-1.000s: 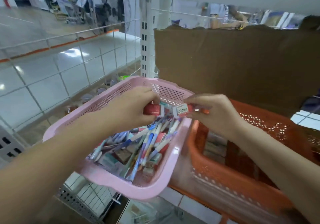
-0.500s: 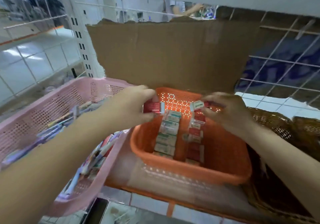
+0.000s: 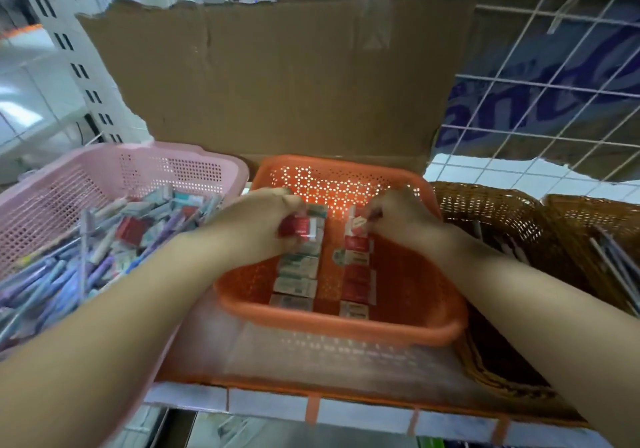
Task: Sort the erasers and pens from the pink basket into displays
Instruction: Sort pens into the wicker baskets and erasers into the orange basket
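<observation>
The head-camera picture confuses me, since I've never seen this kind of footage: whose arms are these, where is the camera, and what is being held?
No machine here: a person wears a camera on the head, looking down at their own arms. The left hand pinches a red-wrapped eraser; the right hand pinches a second eraser. Both are over the orange basket, where erasers lie in two rows. Left of it, the pink basket holds mixed pens and erasers. Brown woven baskets sit to the right; cardboard stands behind.
</observation>
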